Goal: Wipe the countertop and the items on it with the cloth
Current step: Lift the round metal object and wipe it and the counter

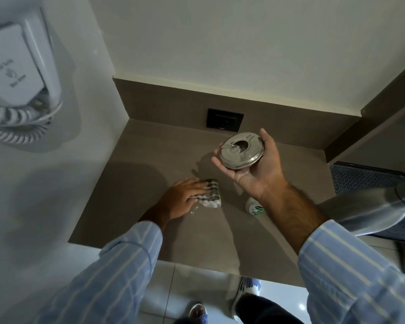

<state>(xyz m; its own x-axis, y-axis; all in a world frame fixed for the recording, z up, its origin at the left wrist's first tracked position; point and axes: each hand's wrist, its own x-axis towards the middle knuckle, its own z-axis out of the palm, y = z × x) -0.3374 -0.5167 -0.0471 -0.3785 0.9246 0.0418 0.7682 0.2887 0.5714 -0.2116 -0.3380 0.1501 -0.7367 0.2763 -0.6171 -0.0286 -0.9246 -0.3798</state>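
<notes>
A folded checked cloth lies on the brown countertop near its middle. My left hand lies flat on the cloth's left part, fingers straight, pressing it to the surface. My right hand is raised above the countertop, palm up, fingers curled round the rim of a round metal ashtray with a hole in its lid. A small white bottle with a green label stands on the countertop, partly hidden under my right wrist.
A black wall socket sits in the brown upstand at the back. A white wall-mounted hair dryer with a coiled cord hangs on the left wall. A shiny metal object and a blue mesh tray are at the right.
</notes>
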